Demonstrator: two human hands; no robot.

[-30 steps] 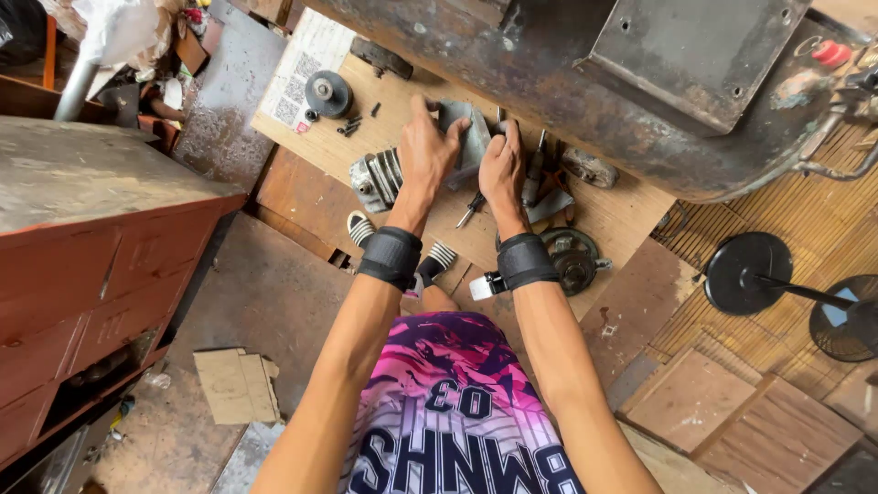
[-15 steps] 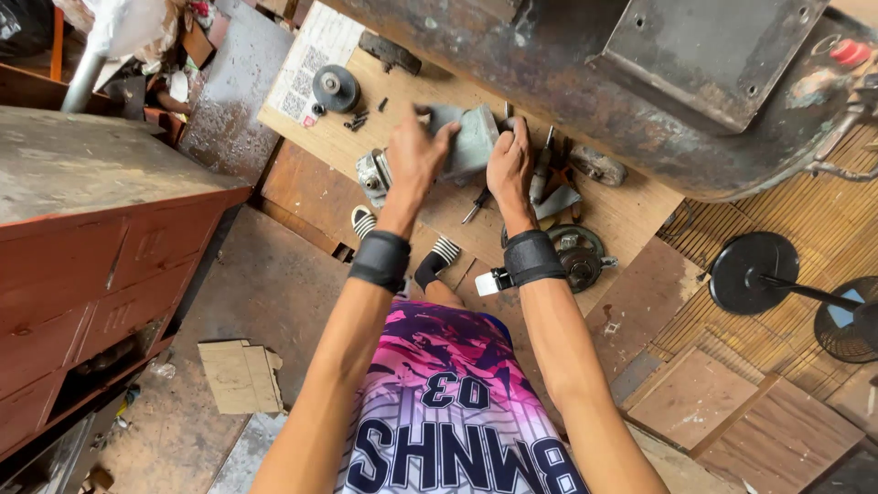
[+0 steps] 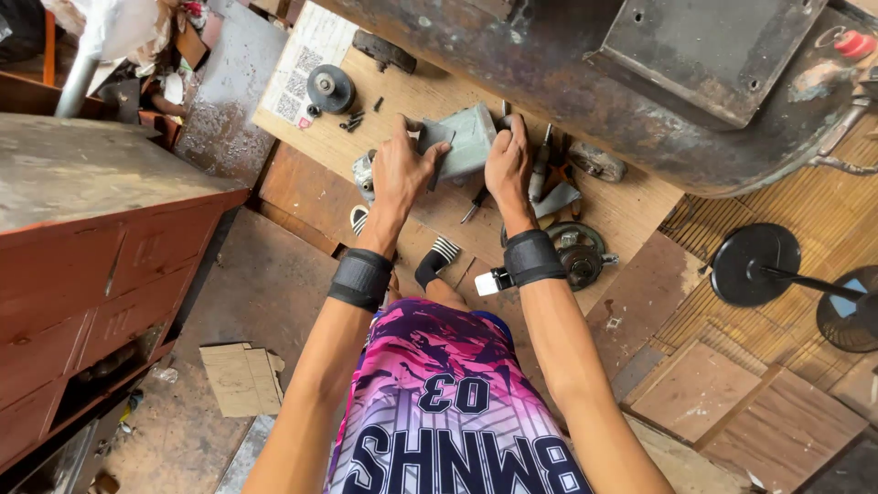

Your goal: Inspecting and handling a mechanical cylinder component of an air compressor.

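Flanking grey metal housing [image 3: 466, 142]: scattered tools [image 3: 549, 178].

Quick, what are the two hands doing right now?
Left hand: closed on the grey metal housing.
Right hand: gripping the same housing's other side.

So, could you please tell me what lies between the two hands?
In the head view, a grey metal housing sits between the left hand and right hand, gripped by both.

black wristbands [image 3: 361, 279], pink patterned jersey [image 3: 448, 402]
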